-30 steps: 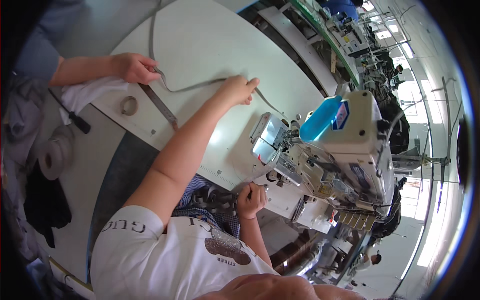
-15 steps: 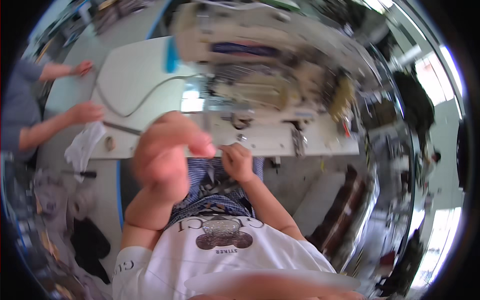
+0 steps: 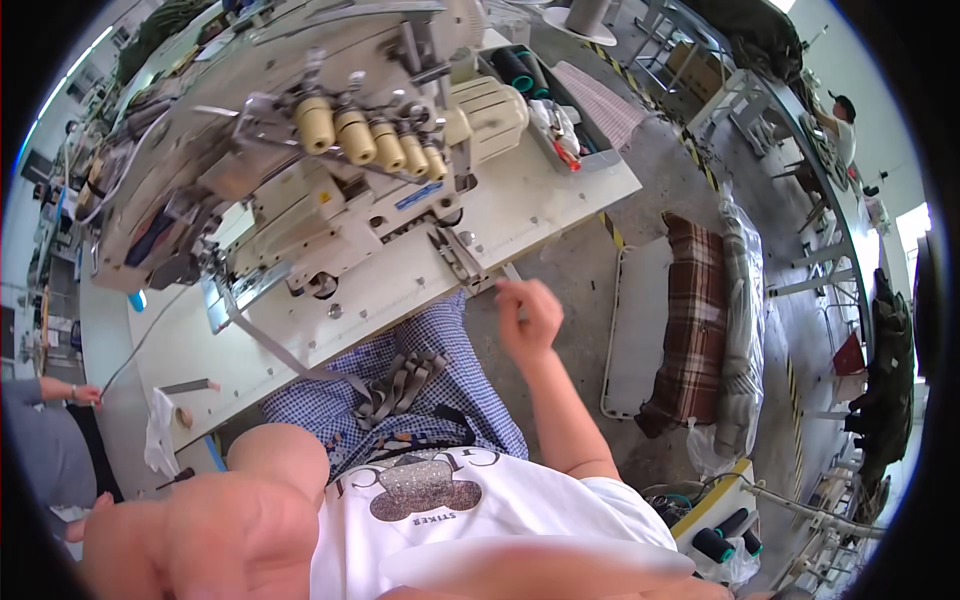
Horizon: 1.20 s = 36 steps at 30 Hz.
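My left hand (image 3: 195, 540) is raised close at the lower left; it looms large and its fingers cannot be made out clearly. My right hand (image 3: 530, 318) is just off the front edge of the sewing table (image 3: 560, 212), fingers curled in. A small pale piece shows by its fingertips; whether it is held, I cannot tell. Just left of that hand, metal thread snips (image 3: 455, 257) lie on the tabletop. A grey strip (image 3: 270, 345) runs from the industrial sewing machine (image 3: 330, 215) down to a loose bundle of the strip (image 3: 405, 385) on my checked-cloth lap.
A grey bin (image 3: 590, 140) with dark thread spools stands at the table's right end. Plaid fabric (image 3: 690, 320) rests on a low rack to the right. At left, a co-worker (image 3: 50, 450) stands near a white cloth (image 3: 160, 430). More thread cones (image 3: 715, 545) lie lower right.
My view has swung right. My left hand has gone from in front of the table to the lower left. My right hand has left my lap for the table's right front edge.
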Available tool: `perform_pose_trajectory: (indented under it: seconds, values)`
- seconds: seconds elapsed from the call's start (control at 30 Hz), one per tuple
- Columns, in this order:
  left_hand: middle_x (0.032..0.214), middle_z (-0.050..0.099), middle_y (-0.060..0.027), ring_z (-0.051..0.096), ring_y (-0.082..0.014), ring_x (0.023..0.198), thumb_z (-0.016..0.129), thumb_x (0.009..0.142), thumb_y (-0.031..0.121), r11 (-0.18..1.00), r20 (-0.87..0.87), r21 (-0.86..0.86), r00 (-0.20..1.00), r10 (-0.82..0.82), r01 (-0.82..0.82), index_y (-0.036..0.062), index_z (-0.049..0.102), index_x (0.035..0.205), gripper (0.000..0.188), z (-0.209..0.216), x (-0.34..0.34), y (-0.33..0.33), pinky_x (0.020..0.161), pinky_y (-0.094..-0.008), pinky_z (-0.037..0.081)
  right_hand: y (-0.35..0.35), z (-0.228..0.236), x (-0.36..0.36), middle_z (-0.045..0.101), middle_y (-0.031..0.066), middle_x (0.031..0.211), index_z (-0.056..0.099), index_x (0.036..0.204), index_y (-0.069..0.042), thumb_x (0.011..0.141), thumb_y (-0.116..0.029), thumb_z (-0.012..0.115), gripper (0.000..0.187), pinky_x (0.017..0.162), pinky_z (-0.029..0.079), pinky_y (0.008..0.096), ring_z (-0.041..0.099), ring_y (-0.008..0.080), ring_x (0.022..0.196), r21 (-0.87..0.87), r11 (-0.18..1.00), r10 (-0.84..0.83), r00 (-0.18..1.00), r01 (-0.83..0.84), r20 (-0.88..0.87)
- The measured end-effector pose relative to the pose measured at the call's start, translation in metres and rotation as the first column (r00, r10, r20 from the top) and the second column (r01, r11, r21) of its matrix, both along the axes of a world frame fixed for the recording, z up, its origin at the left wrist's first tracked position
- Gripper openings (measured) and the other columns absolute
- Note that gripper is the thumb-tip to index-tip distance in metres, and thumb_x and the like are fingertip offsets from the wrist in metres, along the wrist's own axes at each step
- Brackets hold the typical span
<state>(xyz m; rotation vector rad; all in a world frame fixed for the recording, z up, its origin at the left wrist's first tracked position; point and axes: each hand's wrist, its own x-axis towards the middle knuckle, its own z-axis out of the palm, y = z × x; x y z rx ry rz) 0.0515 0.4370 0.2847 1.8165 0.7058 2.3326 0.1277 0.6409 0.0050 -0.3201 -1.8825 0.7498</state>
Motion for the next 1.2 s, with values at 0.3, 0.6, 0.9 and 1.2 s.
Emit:
perform_pose_trajectory:
  seconds: [0.3, 0.6, 0.9, 1.2]
  values:
    - [0.092, 0.062, -0.0035, 0.056, -0.0234, 0.088, 0.056, 0.097, 0.037, 0.995, -0.082, -0.013, 0.992, 0.099, -0.101, 0.0131, 0.059, 0.087, 0.026, -0.018, -0.008, 0.042, 0.079, -0.0378, 0.047, 0.154, 0.046, -0.032, 0.065, 0.0118, 0.086, 0.071, 0.096, -0.004, 0.086, -0.003, 0.066, 0.011, 0.069, 0.051, 0.0349, 0.064, 0.0252, 0.075, -0.013, 0.959, -0.283, 0.958, 0.284, 0.051]
    - [0.097, 0.067, -0.0097, 0.062, -0.0295, 0.089, 0.045, 0.104, 0.040, 0.745, -0.370, -0.385, 0.831, 0.416, -0.545, 0.0069, 0.064, 0.092, 0.040, -0.145, -0.036, 0.065, 0.080, -0.0415, 0.051, 0.269, 0.051, -0.123, 0.067, 0.0144, 0.101, 0.074, 0.106, -0.008, 0.084, -0.016, 0.068, 0.024, 0.084, 0.052, 0.0415, 0.066, 0.0313, 0.091, 0.086, 0.979, -0.202, 0.890, 0.183, 0.409]
    - [0.106, 0.068, -0.0157, 0.062, -0.0378, 0.096, 0.050, 0.101, 0.032, 0.298, -0.629, -0.630, 0.696, 0.345, -0.717, 0.0010, 0.066, 0.109, 0.036, -0.263, -0.086, 0.041, 0.087, -0.0437, 0.049, 0.301, 0.038, -0.146, 0.066, 0.0019, 0.103, 0.075, 0.087, -0.010, 0.079, -0.015, 0.064, 0.014, 0.094, 0.048, 0.0397, 0.056, 0.0300, 0.107, 0.407, 0.912, -0.291, 0.613, -0.055, 0.734]
    - [0.103, 0.068, -0.0143, 0.062, -0.0356, 0.094, 0.051, 0.101, 0.035, 0.300, -0.634, -0.632, 0.700, 0.330, -0.714, 0.0017, 0.067, 0.105, 0.037, -0.270, -0.090, 0.042, 0.085, -0.0431, 0.049, 0.293, 0.041, -0.098, 0.065, 0.0117, 0.109, 0.075, 0.089, -0.002, 0.083, -0.018, 0.066, 0.019, 0.095, 0.048, 0.0390, 0.057, 0.0326, 0.108, 0.233, 0.967, -0.080, 0.742, -0.104, 0.665]
